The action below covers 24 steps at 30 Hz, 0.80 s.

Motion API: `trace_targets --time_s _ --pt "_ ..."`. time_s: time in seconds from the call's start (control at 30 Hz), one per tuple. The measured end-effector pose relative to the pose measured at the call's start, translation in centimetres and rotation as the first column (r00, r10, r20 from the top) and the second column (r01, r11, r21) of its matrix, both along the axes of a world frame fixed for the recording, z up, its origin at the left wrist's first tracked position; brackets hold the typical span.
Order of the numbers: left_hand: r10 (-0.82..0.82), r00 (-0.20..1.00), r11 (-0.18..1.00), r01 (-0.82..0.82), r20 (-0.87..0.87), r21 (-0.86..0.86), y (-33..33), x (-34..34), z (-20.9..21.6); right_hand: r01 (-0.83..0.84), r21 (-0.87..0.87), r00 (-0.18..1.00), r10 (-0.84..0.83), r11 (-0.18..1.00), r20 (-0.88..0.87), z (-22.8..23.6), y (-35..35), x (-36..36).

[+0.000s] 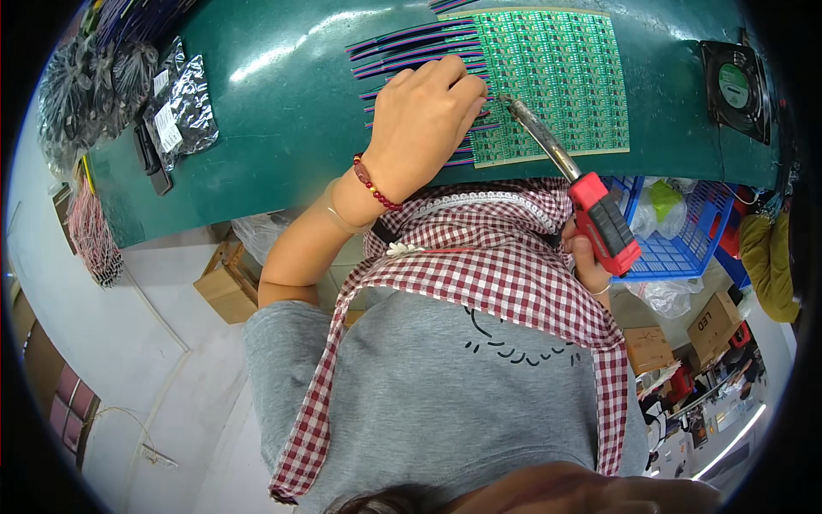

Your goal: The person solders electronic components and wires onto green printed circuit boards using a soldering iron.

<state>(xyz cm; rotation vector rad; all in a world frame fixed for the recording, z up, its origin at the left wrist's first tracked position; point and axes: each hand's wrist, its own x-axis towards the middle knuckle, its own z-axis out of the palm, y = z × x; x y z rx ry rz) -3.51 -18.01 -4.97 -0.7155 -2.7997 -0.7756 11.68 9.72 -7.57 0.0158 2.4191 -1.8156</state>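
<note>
Solder work is what the hands are at: a green circuit board panel, a sheet of many small repeated boards, lies flat on the dark green bench mat straight ahead of both hands. The left hand is curled, fingers bent down and pressing on a row of striped ribbon wires where their ends meet the panel's near-left edge; whether it pinches one wire or only pins the row flat I cannot tell. The right hand is closed around the red handle of a soldering iron, held low by the apron, with the metal barrel angled up so the tip lands just beside the left fingertips. Doing this well, I would judge, means keeping the pinning fingers close enough to hold the wire still yet off the hot tip, letting the tip rest on pad and wire together, and keeping the wrist steady rather than pushing the wire out of line. A bead bracelet sits on the left wrist, and a red checked apron covers the grey shirt. Beyond the right hand stand a blue plastic basket and, further up on the mat, a small black fan. Out past the left hand lie silvery bags of parts and bundled wires.
</note>
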Motion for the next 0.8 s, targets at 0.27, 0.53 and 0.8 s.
trace_targets --time_s 0.27,0.53,0.8 --pt "0.007 1.000 1.000 -0.007 -0.003 0.010 0.0 0.1 -0.1 -0.012 0.051 1.000 0.012 0.999 0.004 0.2 -0.1 0.2" --pt "0.022 1.000 1.000 -0.022 -0.012 -0.011 0.1 0.4 -0.2 -0.054 0.129 0.998 0.059 0.990 -0.036 -0.2 0.6 0.2" --pt "0.019 0.999 1.000 -0.020 -0.044 -0.022 0.3 0.4 -0.3 0.032 -0.038 0.999 -0.032 0.999 -0.021 0.5 -0.4 0.1"
